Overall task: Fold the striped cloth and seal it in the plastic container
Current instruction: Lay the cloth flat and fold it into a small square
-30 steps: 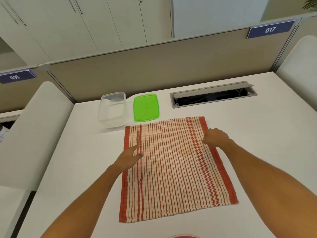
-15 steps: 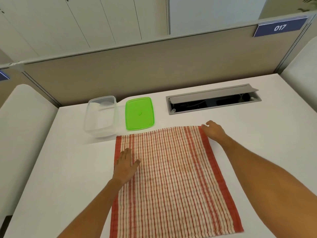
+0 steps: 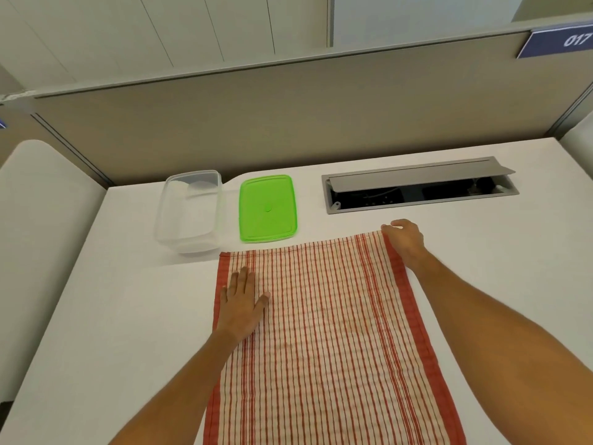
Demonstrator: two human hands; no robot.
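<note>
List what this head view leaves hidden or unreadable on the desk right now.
- Striped cloth: near edge cut off by the bottom of the frame.
- Right hand: fingertips curl at the far corner; whether they pinch the cloth is unclear.
- Cable tray: contents dark, partly under its raised flap.
- Clear container: transparent walls, inside hard to read.

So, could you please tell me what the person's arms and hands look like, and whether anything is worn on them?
Both forearms are bare up to the frame edge, with no sleeves in view. The left hand and right hand wear no gloves, and no rings, watch or bracelet can be seen on the fingers or wrists.
</note>
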